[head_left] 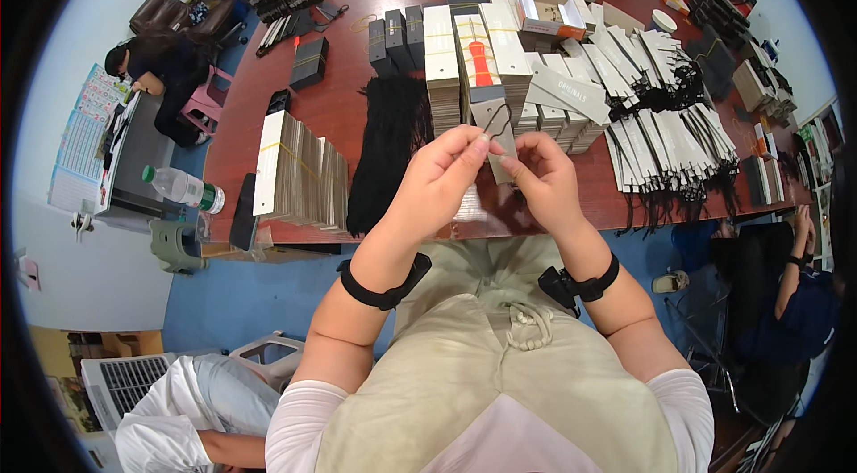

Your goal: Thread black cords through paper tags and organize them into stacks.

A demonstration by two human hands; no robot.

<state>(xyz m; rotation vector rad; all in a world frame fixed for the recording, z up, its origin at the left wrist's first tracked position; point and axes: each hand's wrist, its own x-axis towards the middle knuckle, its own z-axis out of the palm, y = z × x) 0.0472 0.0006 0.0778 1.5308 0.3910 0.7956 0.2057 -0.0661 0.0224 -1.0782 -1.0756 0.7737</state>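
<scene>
I'm pinching a dark cord [506, 107] in my left hand [446, 174], my right hand [546, 185] gripping the grey tag [505, 150] above the desk [246, 129]; seemingly I'm threading, the next move needing a snug pull.

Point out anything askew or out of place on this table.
One pale gray tag lies slantwise across the card stacks beyond the right hand, out of line with the squared-up stacks beside it. Nothing looks clearly spilled or damaged.

Glossy table [234, 141], matt card tag [508, 143]
</scene>
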